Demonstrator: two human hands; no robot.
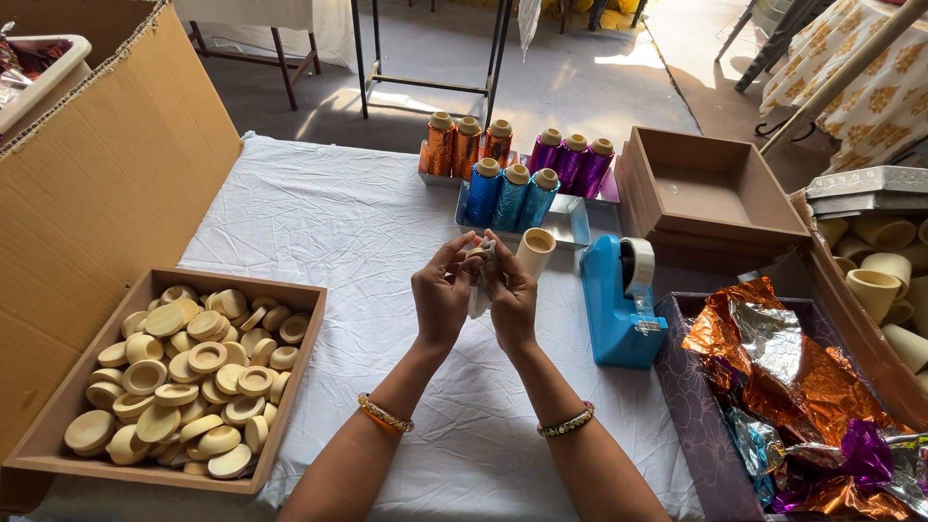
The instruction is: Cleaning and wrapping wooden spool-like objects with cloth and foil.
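My left hand [442, 295] and my right hand [512, 298] meet above the white tablecloth [319, 222], fingers pinched together on a small round wooden cap [476, 253] with a strip of clear tape [478, 290] hanging from it. A cream cup-shaped piece [535, 251] stands just behind my right hand. A blue tape dispenser [619, 300] sits right of my right hand.
A wooden tray [290, 387] of several round wooden caps lies at the left, beside a tall cardboard wall [97, 184]. Foil-wrapped spools in orange [468, 143], purple [572, 159] and blue [510, 193] stand behind. An empty wooden box [715, 188], crumpled foil sheets [793, 377] and cream cups [880, 280] sit right.
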